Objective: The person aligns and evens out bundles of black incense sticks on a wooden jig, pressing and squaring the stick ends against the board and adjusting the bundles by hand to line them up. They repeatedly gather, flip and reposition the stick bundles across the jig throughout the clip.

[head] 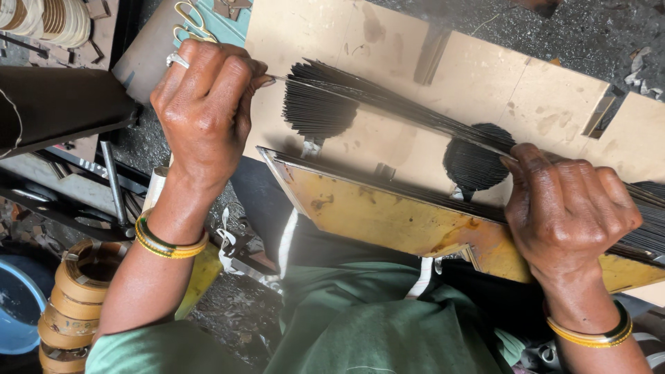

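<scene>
My left hand [204,104] pinches the tips of a fanned bundle of thin black sticks [388,97] at upper centre. My right hand [564,208] is closed around the same sticks further along, pressing them down onto a yellow-brown board [374,215] that lies across my lap. The sticks spread out between the two hands and run on past my right hand to the frame's right edge. A tan cardboard sheet [478,76] lies under and beyond the sticks. Each wrist wears yellow bangles, and the left hand wears a ring.
Stacked rolls of brown tape [73,298] stand at lower left beside a blue tub [17,305]. Scissors with yellow handles [194,21] lie at top left. More coiled strips [48,17] sit in the top-left corner. Dark gritty floor surrounds the cardboard.
</scene>
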